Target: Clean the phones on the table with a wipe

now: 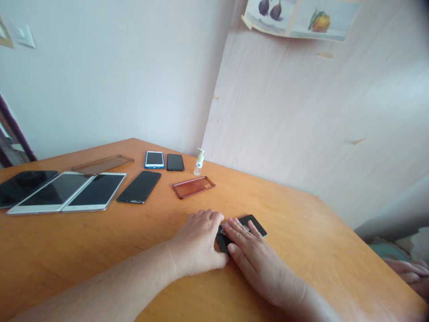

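The black phone (pixel 258 225) looks smooth, the wooden table (pixel 301 232) faintly glossy.

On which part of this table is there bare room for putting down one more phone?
The table is bare to the right of the dark device under the right hand, and also between the left forearm and the white-framed tablets. It is crowded at the far left, where a dark tablet lies beside them.

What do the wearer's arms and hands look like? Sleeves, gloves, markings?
Both forearms are bare where visible, left and right: no sleeve, watch, bracelet or cable. Left grip and right grip are ordinary ungloved human hands; no rings or markings that I can make out. A thin crease crosses the left wrist. Upper arms are out of frame.
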### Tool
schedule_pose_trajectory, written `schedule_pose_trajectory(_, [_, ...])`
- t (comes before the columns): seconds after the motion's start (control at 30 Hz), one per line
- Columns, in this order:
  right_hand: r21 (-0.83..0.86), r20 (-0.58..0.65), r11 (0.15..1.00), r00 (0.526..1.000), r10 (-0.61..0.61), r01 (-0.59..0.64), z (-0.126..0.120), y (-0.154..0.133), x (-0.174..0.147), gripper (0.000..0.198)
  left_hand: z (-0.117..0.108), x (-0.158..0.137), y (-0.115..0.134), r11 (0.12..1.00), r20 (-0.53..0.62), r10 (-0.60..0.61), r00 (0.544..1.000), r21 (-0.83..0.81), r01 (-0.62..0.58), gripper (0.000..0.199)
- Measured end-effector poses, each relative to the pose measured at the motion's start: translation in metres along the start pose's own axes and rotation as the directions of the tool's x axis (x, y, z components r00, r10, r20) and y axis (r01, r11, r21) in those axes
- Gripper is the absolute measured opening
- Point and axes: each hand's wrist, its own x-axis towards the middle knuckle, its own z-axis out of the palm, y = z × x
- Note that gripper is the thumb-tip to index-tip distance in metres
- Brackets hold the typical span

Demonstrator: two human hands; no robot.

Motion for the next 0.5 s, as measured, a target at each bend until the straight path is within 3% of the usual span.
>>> schedule_pose_trajectory(0.13, [-0.082,-0.134,0.956,0.954,0.268,-0.28,0.012,0.047,0.006,0.055,0.002,0.0,-0.001,1.0,0.006,0.0,1.0,0.002,0.0,0.056])
schedule_pose_trajectory(0.2, [-0.102,-0.152,0.939,0.938,0.313,-0.33,0.015,0.057,0.006,0.055,0.002,0.001,-0.001,1.0,0.005,0.001,1.0,-0.004,-0.001,0.058])
schedule_pose_trajectory(0.27, [-0.101,-0.133,0.958,0.958,0.255,-0.269,0.013,0.045,0.006,0.056,0.002,0.001,0.0,1.0,-0.002,0.0,1.0,-0.013,0.0,0.057])
schedule_pose_trajectory(0.37, [-0.028,-0.041,0.998,0.998,0.055,-0.056,0.004,0.007,0.004,0.054,0.001,0.001,0.001,0.999,-0.014,-0.008,1.0,-0.039,0.007,0.053])
schedule_pose_trajectory(0.43, [0.045,0.022,0.997,0.998,-0.066,0.065,0.0,-0.012,0.004,0.053,0.001,0.0,0.001,0.998,-0.012,-0.009,1.0,-0.06,0.008,0.052])
schedule_pose_trajectory(0.5, [0.063,0.022,0.995,0.997,-0.074,0.073,0.0,-0.012,0.007,0.052,0.001,0.0,0.001,0.998,-0.016,-0.014,1.0,-0.069,0.013,0.055])
